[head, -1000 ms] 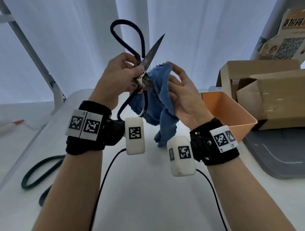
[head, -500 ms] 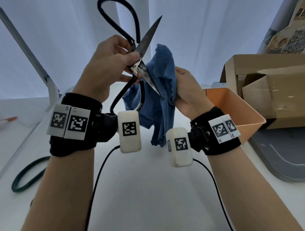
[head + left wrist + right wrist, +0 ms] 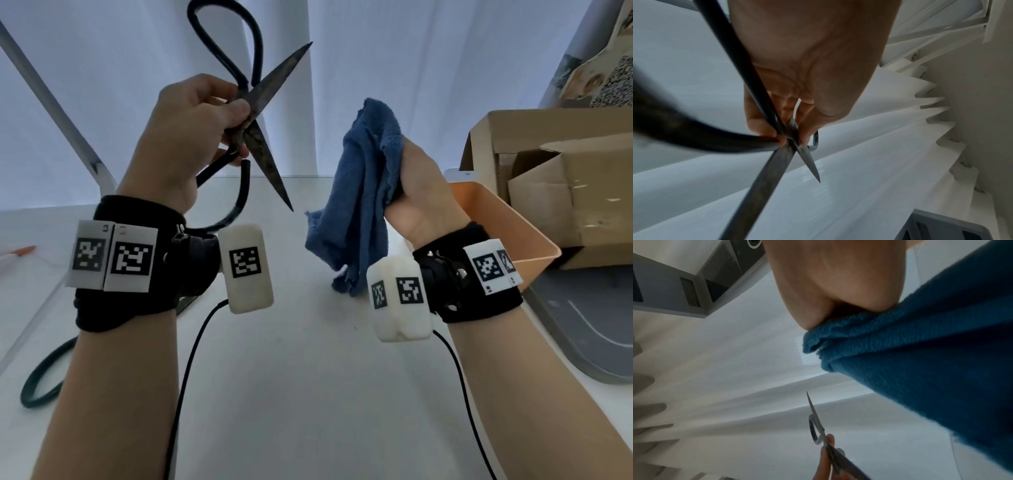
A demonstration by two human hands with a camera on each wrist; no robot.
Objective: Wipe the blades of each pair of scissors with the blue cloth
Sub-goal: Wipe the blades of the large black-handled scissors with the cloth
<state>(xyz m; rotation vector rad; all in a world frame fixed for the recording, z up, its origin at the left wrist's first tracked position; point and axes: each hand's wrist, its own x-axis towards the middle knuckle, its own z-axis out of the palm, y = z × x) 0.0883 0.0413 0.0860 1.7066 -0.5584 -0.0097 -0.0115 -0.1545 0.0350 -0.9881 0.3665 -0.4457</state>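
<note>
Black-handled iron scissors (image 3: pixel 255 113) with dark, tarnished, pointed blades are held aloft, blades spread wide in an X; the fingers (image 3: pixel 236 109) of the left hand (image 3: pixel 186 137) curl round and pinch the pair at its pivot, as the left wrist view confirms, with one long looped handle rising above the pivot and the other curving below it toward the wrist. To the right of the scissors, apart from the blades and touching neither, the right hand (image 3: pixel 419 192) has its fingers closed on a bunched blue terry cloth (image 3: pixel 359 205), whose loose end hangs down below the level of the lower blade tip. The step in hand appears to be a pause between wiping strokes on this pair. The next move probably calls for bringing the cloth to a blade and folding it over the flat faces, stroking from pivot to tip with the fingers behind the cutting edge. The blades look dull and mottled, possibly rusted; whether residue remains cannot be told. Below and left of the scissors, a dark green loop (image 3: pixel 44 380) lies on the white table (image 3: pixel 308 394), perhaps the handle of another pair. Right of the cloth stands an orange plastic bin (image 3: pixel 507 222).
</note>
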